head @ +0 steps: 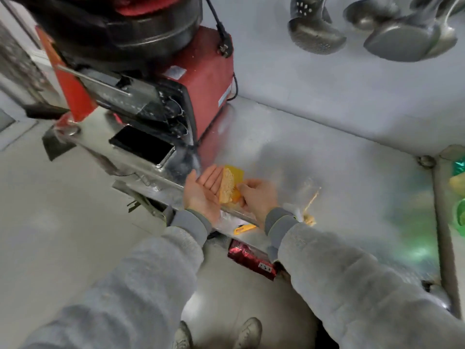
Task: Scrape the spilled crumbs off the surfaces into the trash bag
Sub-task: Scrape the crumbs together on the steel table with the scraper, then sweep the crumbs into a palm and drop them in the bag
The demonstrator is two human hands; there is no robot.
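My right hand (pixel 256 195) grips a yellow plastic scraper (pixel 236 176) at the front edge of the steel counter (pixel 339 172). A pile of pale crumbs (pixel 226 186) lies against the scraper's blade. My left hand (pixel 203 187) is held flat, palm up, just off the counter edge, and its fingers touch the crumb pile. More crumbs (pixel 310 205) lie in a thin streak and a small heap on the counter to the right of my right wrist. No trash bag is in view.
A red and black machine (pixel 201 79) stands at the counter's back left with an open tray below it. Metal ladles (pixel 400 39) hang on the wall above. A yellow utility knife (pixel 244 228) and a red packet (pixel 251 260) lie under the counter edge. Green items (pixel 459 190) sit at the far right.
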